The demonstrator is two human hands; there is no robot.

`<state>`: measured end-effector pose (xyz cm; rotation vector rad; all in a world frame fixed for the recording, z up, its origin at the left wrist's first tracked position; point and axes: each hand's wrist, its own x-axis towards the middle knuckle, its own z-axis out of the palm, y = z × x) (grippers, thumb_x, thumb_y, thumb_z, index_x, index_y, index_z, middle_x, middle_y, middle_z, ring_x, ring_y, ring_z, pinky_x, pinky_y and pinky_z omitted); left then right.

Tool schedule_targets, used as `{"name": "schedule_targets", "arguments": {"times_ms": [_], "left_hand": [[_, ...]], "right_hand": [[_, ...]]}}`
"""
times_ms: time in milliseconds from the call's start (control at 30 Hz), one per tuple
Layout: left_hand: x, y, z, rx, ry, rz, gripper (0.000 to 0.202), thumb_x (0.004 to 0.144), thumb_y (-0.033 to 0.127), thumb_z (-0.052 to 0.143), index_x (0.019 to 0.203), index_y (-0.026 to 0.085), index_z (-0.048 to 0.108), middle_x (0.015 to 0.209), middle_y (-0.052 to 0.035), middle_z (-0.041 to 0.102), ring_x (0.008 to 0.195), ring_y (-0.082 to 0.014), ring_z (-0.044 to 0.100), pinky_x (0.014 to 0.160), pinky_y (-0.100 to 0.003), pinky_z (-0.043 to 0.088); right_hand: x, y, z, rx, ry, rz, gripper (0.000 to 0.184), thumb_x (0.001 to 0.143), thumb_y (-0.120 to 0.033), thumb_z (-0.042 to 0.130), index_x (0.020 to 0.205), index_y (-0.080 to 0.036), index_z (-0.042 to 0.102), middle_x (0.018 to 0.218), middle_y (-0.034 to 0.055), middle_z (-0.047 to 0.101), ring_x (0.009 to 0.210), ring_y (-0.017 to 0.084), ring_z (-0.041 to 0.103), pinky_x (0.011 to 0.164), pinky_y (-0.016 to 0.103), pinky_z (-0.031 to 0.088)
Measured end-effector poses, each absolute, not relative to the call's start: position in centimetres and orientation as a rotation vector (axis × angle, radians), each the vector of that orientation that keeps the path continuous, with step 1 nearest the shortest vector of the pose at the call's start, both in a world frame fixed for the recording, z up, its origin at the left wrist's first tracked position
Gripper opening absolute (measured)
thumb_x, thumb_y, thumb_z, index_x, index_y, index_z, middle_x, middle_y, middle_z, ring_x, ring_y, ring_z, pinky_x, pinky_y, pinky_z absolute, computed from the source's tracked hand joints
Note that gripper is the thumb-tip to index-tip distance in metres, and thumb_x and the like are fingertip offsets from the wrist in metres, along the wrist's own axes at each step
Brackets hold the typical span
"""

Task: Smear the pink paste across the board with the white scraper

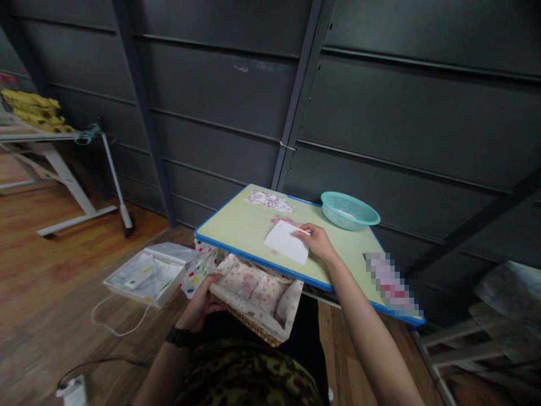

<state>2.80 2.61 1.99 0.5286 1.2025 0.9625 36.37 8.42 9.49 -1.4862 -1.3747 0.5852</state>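
My right hand (318,241) rests on the small yellow-green table (236,223) and grips the edge of a white flat card (287,241). My left hand (203,301) holds the left rim of a fabric-lined wicker basket (257,296), which sits on my lap just below the table's blue front edge. A pile of small pink and white scraps (268,199) lies at the table's far side, with a few more scraps beside the card.
A teal plastic bowl (349,210) stands at the table's back right. A white open box (146,274) with a cable lies on the wooden floor at left. A white-legged stand (80,197) is farther left. Dark panelled wall behind.
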Motion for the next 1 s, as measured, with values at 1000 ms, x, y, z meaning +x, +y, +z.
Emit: {"name": "schedule_targets", "arguments": {"times_ms": [1000], "left_hand": [[3.2,2.2,2.1,0.521,1.188,1.026,0.027,0.083,0.037,0.071,0.102,0.018,0.067,0.079,-0.0052,0.073,0.069,-0.0239,0.071,0.056,-0.036,0.064]], "right_hand": [[32.5,7.9,9.1,-1.441,-1.529,0.802,0.062,0.059,-0.081,0.076,0.073,-0.021,0.065,0.066,0.002,0.066,0.059,0.016,0.055,0.054,0.027,0.04]]}}
